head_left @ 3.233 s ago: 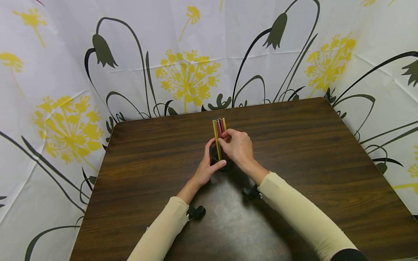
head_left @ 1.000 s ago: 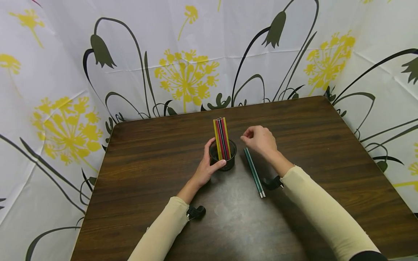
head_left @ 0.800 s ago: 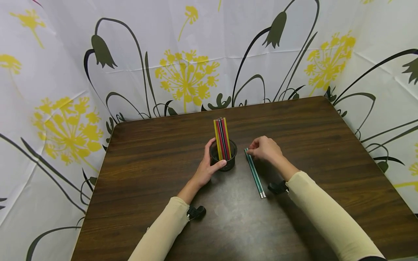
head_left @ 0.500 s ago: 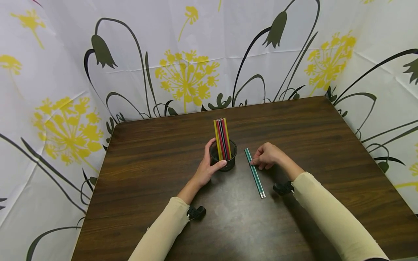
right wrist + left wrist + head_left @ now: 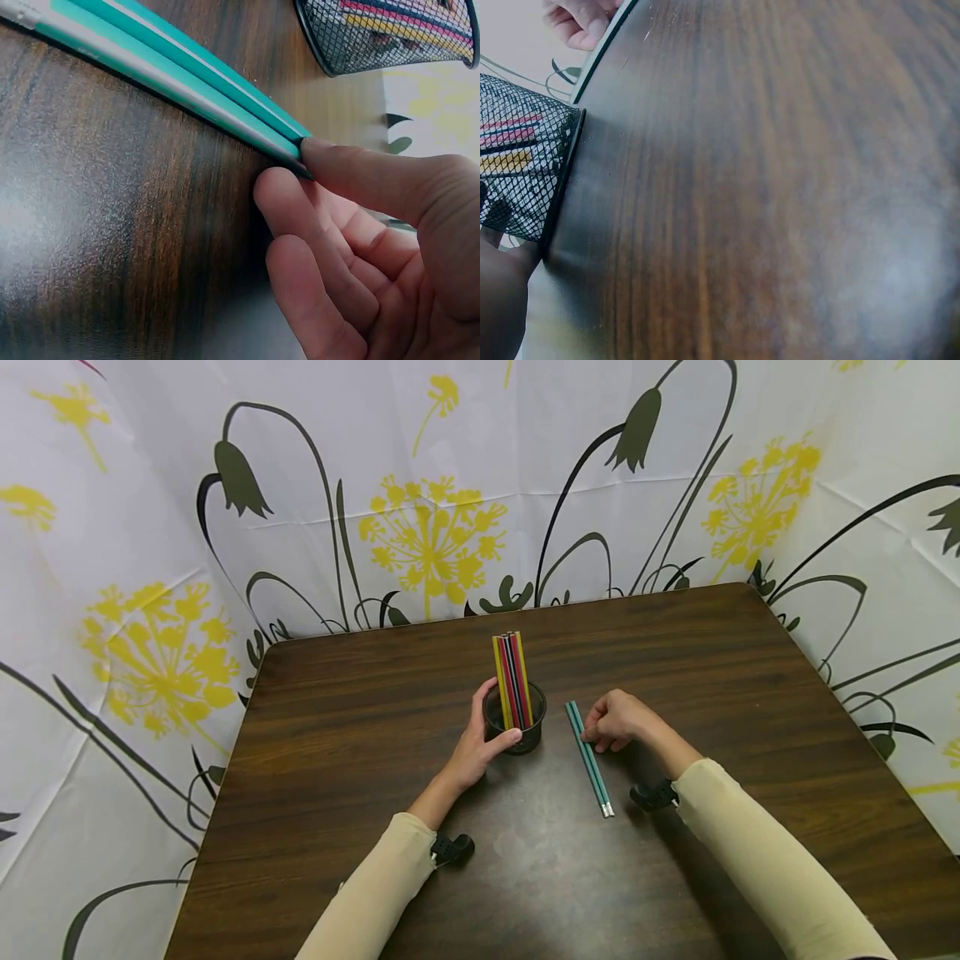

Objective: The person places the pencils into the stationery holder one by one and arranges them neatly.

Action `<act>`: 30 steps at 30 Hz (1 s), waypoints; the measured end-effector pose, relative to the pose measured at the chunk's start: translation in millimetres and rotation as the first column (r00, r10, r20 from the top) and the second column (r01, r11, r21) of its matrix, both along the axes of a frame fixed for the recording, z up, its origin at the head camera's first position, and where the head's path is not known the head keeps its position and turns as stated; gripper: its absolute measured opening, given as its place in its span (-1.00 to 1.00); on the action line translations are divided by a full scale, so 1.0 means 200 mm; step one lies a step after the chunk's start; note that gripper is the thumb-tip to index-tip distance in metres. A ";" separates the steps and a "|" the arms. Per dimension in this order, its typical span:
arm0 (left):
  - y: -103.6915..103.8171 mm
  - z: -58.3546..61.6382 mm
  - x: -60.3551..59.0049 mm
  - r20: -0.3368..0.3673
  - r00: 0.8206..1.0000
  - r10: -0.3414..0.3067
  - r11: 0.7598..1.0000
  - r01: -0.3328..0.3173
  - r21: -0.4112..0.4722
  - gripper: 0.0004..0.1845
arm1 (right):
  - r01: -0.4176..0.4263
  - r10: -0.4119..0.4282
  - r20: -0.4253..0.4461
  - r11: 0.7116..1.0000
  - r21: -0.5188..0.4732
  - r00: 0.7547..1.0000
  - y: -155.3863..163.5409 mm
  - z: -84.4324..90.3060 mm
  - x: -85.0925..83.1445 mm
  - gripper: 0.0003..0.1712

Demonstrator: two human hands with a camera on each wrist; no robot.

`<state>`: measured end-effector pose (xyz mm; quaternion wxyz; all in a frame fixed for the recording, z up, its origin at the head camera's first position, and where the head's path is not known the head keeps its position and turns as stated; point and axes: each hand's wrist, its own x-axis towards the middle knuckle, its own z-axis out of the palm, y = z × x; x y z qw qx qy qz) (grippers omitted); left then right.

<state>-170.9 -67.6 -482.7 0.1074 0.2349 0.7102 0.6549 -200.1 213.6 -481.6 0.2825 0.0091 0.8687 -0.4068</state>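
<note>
A black mesh cup point(image 5: 516, 732) point(image 5: 525, 180) stands mid-table with several yellow, red and black pencils point(image 5: 511, 675) upright in it. My left hand point(image 5: 480, 745) grips the cup from its left side, fingers wrapped round the wall. Two green pencils point(image 5: 591, 762) point(image 5: 172, 67) lie side by side on the table just right of the cup, pointing away from me. My right hand point(image 5: 594, 732) point(image 5: 289, 169) rests on the table at their right side. Its thumb point(image 5: 360, 176) and forefinger tip pinch the nearest pencil's edge, and the other fingers are curled.
The dark wooden table point(image 5: 360, 760) is hemmed on three sides by a white curtain point(image 5: 420, 485) printed with yellow and dark flowers. Small black cameras sit under both wrists point(image 5: 452, 847).
After lifting the green pencils out of the cup and laying them down, my right hand dropped to them and slid a little along them towards me. The left hand and cup stayed put.
</note>
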 end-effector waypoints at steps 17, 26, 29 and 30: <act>0.00 -0.01 0.00 0.008 1.000 0.001 1.000 -0.001 -0.011 -0.12 | 0.044 -0.006 -0.116 0.945 0.323 0.993 -0.05 0.08 0.06 -0.96; 0.00 -0.01 0.00 0.011 1.000 0.007 1.000 -0.007 0.000 -0.12 | 0.068 -0.040 -0.129 0.972 0.224 0.991 -0.01 0.08 0.05 -0.89; 0.00 -0.01 0.00 0.018 1.000 0.005 1.000 -0.005 -0.006 -0.12 | 0.085 -0.065 -0.132 0.986 0.146 0.989 0.01 0.10 0.05 -0.90; 0.00 -0.01 -0.01 0.019 1.000 0.004 1.000 -0.003 -0.005 -0.12 | 0.091 -0.073 -0.134 0.988 0.129 0.988 0.02 0.12 0.05 -0.91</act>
